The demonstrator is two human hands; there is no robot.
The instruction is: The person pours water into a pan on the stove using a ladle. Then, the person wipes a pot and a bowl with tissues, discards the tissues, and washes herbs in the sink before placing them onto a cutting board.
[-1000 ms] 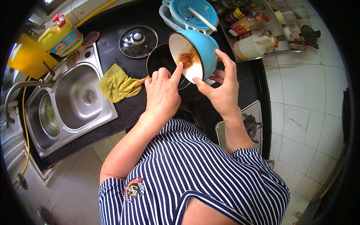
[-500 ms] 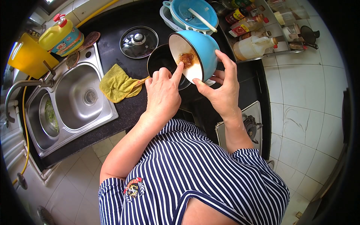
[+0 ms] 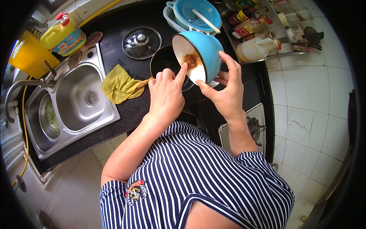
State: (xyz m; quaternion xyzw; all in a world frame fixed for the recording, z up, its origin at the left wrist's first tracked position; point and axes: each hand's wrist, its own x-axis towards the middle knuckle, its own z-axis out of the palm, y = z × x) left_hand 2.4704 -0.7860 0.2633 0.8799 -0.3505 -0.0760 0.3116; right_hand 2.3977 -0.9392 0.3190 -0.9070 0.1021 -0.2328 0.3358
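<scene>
My right hand (image 3: pixel 228 86) holds a blue bowl (image 3: pixel 207 49) by its rim and side, tilted so that its white inside faces left. A brown, wet-looking lump (image 3: pixel 190 60) lies inside it. My left hand (image 3: pixel 167 89) reaches its index finger over the rim to the edge of this lump; the other fingers are curled, and what they hold, if anything, is hidden. Partly behind the bowl and left hand is a dark pot (image 3: pixel 161 61). A yellow-green cloth (image 3: pixel 119 86) lies left of my left hand, its narrow end close to the curled fingers.
Left are a steel double sink (image 3: pixel 82 86) with a faucet, a detergent jug (image 3: pixel 65 37) and a yellow container (image 3: pixel 30 55). A glass lid (image 3: pixel 142 42) lies behind the cloth. Blue basins (image 3: pixel 196 15) and a rack of bottles (image 3: pixel 253 26) stand at the back; a stove burner (image 3: pixel 255 128) is right.
</scene>
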